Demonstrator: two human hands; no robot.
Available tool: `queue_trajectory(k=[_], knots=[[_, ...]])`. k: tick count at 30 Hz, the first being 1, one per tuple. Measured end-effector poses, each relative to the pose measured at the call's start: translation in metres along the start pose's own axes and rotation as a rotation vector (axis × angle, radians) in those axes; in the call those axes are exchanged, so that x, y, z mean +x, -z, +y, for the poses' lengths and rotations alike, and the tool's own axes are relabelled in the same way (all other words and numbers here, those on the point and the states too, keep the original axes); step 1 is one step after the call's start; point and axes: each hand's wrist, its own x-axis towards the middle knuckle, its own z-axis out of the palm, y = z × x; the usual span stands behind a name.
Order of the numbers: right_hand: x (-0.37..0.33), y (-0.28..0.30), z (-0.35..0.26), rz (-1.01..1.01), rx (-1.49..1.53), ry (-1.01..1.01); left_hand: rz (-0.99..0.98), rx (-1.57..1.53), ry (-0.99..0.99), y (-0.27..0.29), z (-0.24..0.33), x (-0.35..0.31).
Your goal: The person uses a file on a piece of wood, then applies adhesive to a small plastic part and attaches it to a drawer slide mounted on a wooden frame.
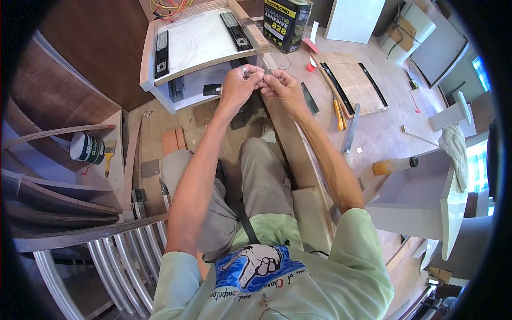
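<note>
My left hand [239, 89], with a ring on a finger, and my right hand [289, 93] meet fingertip to fingertip beside the right front corner of a small wooden cabinet [186, 68]. Both are closed in a pinch. A small dark piece seems to lie between the fingers, too small and covered to name. On the cabinet's white top lie two black drawer slides, one on the left [162, 53] and one on the right [236, 31]. A small black plate [212, 89] shows on its front, left of my left wrist.
A black-and-yellow adhesive can [286, 24] stands behind my hands. Right of them, a plywood panel [358, 80] bears black rails, with a yellow-handled tool [339, 114] and a metal ruler [352, 130] nearby. An orange-filled bottle [393, 166] lies farther right; a paint tub [87, 148] sits left.
</note>
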Motion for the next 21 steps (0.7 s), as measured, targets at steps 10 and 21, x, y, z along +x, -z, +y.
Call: queue_trajectory(k=[10,21], knots=[[-0.021,-0.001,-0.043,0.244,-0.659,0.829,-0.06,-0.054,-0.186,0.001,0.01,-0.012],[-0.024,0.001,-0.044,0.195,-0.706,0.876,-0.079,-0.24,-0.309,-0.014,0.018,-0.018]])
